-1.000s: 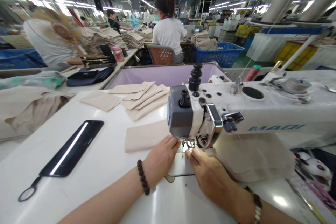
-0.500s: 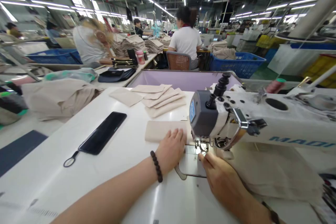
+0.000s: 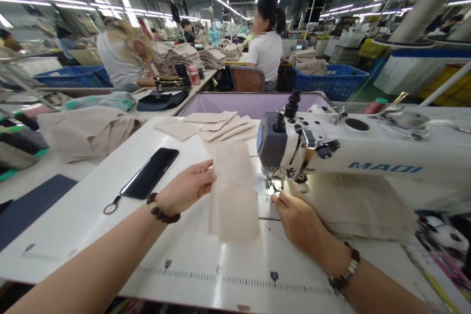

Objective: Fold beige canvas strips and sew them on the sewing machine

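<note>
While the two hands work apart: the left hand (image 3: 184, 187) lies open at the cloth's left side, its fingertips (image 3: 209, 172) meeting the edge. Grip or mere touch? I can't tell from here. The right hand (image 3: 299, 218) is on the far side of the cloth, fingers curled close to the steel presser foot (image 3: 274, 185). Whether they pinch anything is too small to tell.

Where the cloth is: a long beige fabric strip (image 3: 233, 191) lies lengthwise on the white sewing table (image 3: 88, 240), just left of the presser foot, running toward the person.

Handling: it looks light, soft and limp, and could slide on that glossy top. Flat fingers along both long edges look like the safest hold.

Looks: matte, pale and straight-edged, with a faintly see-through weave.

Close by: a black smartphone (image 3: 149, 173) with a ring loop (image 3: 111, 206) lies left of the strip, and a printed ruler scale (image 3: 235, 277) runs along the table's near edge.

Beyond: a white MAQI sewing machine head (image 3: 353, 144) stands right, with a stack of beige fabric pieces (image 3: 217, 126) behind the strip.

Far off: a person in a white T-shirt (image 3: 268, 54) sits beside a blue plastic basket (image 3: 329, 83).
</note>
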`<state>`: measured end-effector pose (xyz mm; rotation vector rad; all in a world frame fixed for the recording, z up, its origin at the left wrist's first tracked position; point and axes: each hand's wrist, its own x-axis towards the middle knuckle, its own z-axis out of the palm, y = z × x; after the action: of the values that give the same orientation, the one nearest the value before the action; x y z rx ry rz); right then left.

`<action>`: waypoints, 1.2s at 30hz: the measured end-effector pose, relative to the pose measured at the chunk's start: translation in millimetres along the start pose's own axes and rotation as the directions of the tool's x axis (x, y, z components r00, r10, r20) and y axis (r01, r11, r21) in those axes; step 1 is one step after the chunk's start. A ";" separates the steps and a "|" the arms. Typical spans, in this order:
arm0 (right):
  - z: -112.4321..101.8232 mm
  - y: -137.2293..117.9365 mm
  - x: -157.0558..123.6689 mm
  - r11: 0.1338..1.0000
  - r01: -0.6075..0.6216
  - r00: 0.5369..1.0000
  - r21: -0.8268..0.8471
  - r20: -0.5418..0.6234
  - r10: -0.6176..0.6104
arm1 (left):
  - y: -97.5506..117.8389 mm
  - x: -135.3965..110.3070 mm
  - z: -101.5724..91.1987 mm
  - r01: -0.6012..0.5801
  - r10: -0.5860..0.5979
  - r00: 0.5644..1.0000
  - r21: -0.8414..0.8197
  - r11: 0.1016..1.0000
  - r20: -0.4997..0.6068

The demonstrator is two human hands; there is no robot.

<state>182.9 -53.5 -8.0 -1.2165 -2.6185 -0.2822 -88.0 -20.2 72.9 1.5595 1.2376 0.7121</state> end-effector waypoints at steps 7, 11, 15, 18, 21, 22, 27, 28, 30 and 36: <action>0.3 0.6 -0.2 0.999 0.031 0.995 -0.035 0.092 -0.028 | -26.9 -14.2 59.4 -0.409 0.354 0.899 0.780 0.474 0.256; -3.3 1.7 -2.0 0.999 0.027 0.997 -0.021 0.075 -0.026 | -13.6 -6.6 88.5 -0.586 0.312 0.806 0.752 0.302 0.503; -7.9 5.9 -6.6 0.993 0.078 0.996 0.089 0.026 -0.081 | -7.3 16.0 98.2 -0.553 0.254 0.832 0.776 0.302 0.494; -9.7 9.0 -8.7 0.983 0.096 0.995 0.154 0.019 -0.100 | -6.5 30.5 96.8 -0.529 0.237 0.848 0.785 0.323 0.475; -9.6 9.7 -8.4 0.983 0.091 0.995 0.162 0.032 -0.097 | -9.6 38.9 95.4 -0.511 0.247 0.858 0.794 0.329 0.450; -9.2 9.3 -8.0 0.983 0.085 0.995 0.163 0.041 -0.093 | -11.2 40.6 95.3 -0.505 0.253 0.861 0.796 0.334 0.441; -7.0 6.8 -6.7 0.983 0.041 0.995 0.176 0.081 -0.056 | -18.2 44.0 96.0 -0.505 0.284 0.859 0.795 0.334 0.426; -6.7 6.5 -6.8 0.983 0.036 0.995 0.178 0.085 -0.052 | -18.7 44.3 95.9 -0.507 0.286 0.858 0.795 0.334 0.427; -6.0 6.1 -7.3 0.983 0.028 0.995 0.181 0.087 -0.044 | -19.1 44.8 95.3 -0.512 0.288 0.855 0.788 0.341 0.431; -3.4 6.1 -7.6 0.984 0.037 0.996 0.172 0.068 -0.049 | -21.5 46.7 93.2 -0.535 0.319 0.840 0.765 0.359 0.438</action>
<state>192.8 -56.0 -6.5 -1.1336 -2.6686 -0.0210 0.2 -7.2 14.9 2.8396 1.0415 0.1308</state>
